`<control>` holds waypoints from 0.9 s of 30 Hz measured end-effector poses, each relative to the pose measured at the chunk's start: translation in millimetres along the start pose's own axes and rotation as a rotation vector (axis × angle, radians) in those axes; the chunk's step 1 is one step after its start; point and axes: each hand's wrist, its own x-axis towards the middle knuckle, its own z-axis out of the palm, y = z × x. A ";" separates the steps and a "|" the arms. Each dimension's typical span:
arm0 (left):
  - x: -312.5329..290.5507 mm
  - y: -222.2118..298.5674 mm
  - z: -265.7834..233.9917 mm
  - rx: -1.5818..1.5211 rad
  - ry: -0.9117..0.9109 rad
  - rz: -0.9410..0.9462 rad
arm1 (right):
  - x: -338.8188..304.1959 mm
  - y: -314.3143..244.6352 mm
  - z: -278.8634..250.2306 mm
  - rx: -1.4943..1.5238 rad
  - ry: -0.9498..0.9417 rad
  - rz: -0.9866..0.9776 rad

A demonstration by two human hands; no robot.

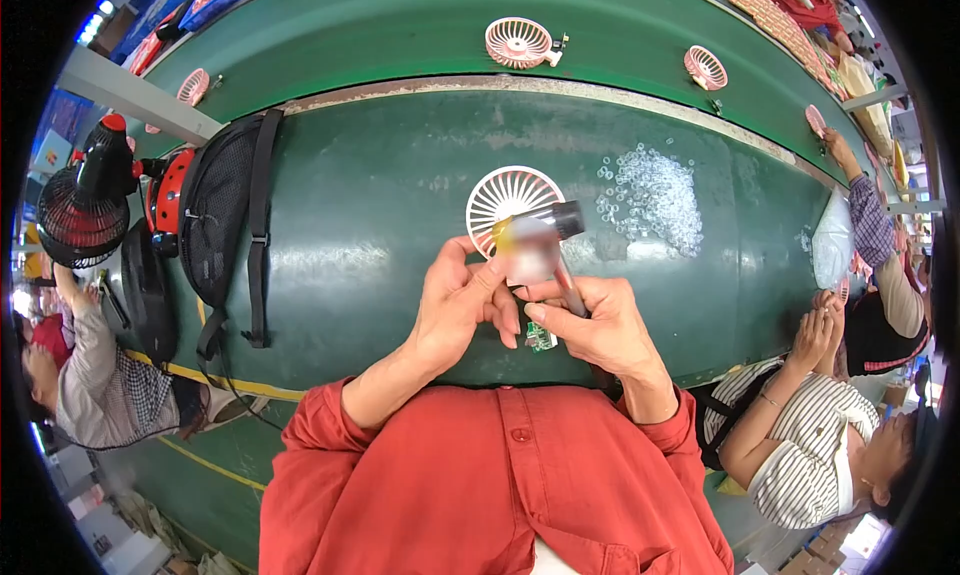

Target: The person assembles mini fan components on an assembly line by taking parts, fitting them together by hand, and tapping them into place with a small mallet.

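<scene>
My left hand (462,300) and my right hand (600,325) meet over the green table (380,225), close to my chest. Together they hold a small fan part: a blurred pinkish body (528,250) with a white round grille (505,197) behind it and a dark cylinder end (566,218) at its right. My left fingers pinch the body from the left. My right hand grips a dark handle below it, and a small green circuit board (540,337) hangs under my fingers.
A heap of several clear plastic rings (655,195) lies to the right. Pink fan grilles (518,42) (705,67) ride a green conveyor behind. A black bag (222,195) and a black fan (85,200) sit at left. Seated people flank me on the left (95,385) and the right (820,425).
</scene>
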 end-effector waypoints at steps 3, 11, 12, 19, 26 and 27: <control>-2.3 0.7 2.3 -0.016 0.000 -0.010 | -1.2 3.7 -3.1 0.062 0.004 -0.066; -1.3 -3.8 -5.7 -0.142 -0.049 -0.015 | -3.4 22.2 6.0 -0.221 0.077 -0.248; -1.9 -2.4 -5.0 -0.162 -0.016 -0.030 | -4.4 20.2 6.8 -0.220 0.077 -0.249; -3.1 -5.1 0.7 -0.153 -0.092 0.089 | -4.2 27.0 14.3 -0.690 0.157 -0.603; -3.0 -10.5 -3.3 0.118 0.019 0.163 | 0.6 36.0 16.1 -0.846 0.225 -0.693; -5.5 -10.0 -4.5 0.156 0.017 0.162 | 1.4 37.3 16.1 -0.834 0.315 -0.798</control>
